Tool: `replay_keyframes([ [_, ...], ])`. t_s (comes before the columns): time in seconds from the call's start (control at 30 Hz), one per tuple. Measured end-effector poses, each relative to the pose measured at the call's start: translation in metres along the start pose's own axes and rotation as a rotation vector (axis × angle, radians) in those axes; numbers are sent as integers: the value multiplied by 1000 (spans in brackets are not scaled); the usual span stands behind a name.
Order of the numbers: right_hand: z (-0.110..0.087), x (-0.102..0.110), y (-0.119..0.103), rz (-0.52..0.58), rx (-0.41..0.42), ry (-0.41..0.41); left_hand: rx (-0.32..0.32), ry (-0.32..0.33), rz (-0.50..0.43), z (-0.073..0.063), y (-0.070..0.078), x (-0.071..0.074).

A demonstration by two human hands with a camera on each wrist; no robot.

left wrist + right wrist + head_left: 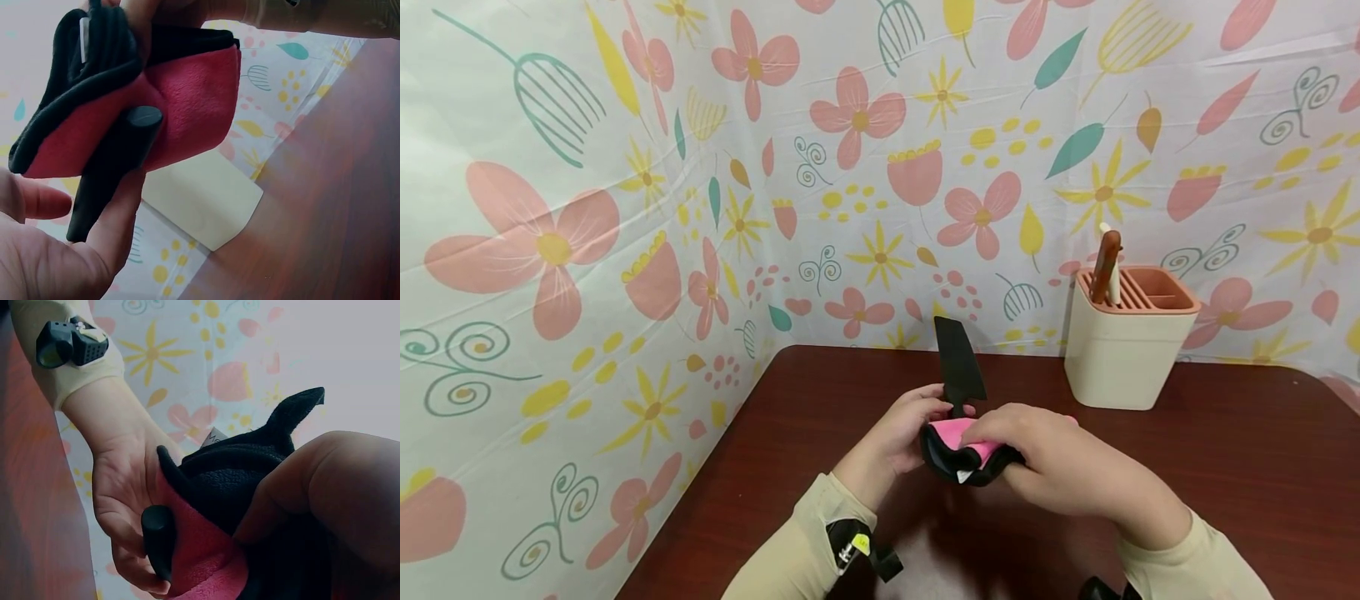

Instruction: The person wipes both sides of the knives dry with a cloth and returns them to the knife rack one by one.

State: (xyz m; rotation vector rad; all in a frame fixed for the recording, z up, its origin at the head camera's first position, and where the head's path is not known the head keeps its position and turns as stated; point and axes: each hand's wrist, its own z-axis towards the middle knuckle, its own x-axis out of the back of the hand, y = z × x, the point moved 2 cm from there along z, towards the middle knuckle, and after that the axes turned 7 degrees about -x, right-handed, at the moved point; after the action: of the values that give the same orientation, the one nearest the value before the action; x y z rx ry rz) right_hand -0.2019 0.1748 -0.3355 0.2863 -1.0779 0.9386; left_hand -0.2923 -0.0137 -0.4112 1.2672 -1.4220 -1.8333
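Observation:
My left hand (898, 433) grips a black kitchen knife (959, 358) near where the handle meets the blade. The wide dark blade points away, toward the back of the table. In the left wrist view the handle's butt end sticks out past the fingers, against a pink cloth with black edging (194, 106). My right hand (1060, 467) pinches this folded cloth, thumb on top, close beside the handle. A small white tag hangs at the cloth's edge. The right wrist view shows the cloth's black side and the knife handle (158, 537) next to the left fingers.
A cream knife holder (1127, 358) with an orange slotted top stands at the back right of the dark wooden table (1247, 467). A brown-handled knife (1105, 267) and a white-handled one sit in its slots. Flower-printed sheeting (865, 208) hangs behind and to the left.

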Motion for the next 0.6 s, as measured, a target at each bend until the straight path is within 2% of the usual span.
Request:
replay_keyframes([
  [0.23,1,-2,-4,42,84,-13,10,42,48,1,-2,4],
  [0.6,1,-3,-10,81,77,-78,44,-12,31,5,-8,7],
])
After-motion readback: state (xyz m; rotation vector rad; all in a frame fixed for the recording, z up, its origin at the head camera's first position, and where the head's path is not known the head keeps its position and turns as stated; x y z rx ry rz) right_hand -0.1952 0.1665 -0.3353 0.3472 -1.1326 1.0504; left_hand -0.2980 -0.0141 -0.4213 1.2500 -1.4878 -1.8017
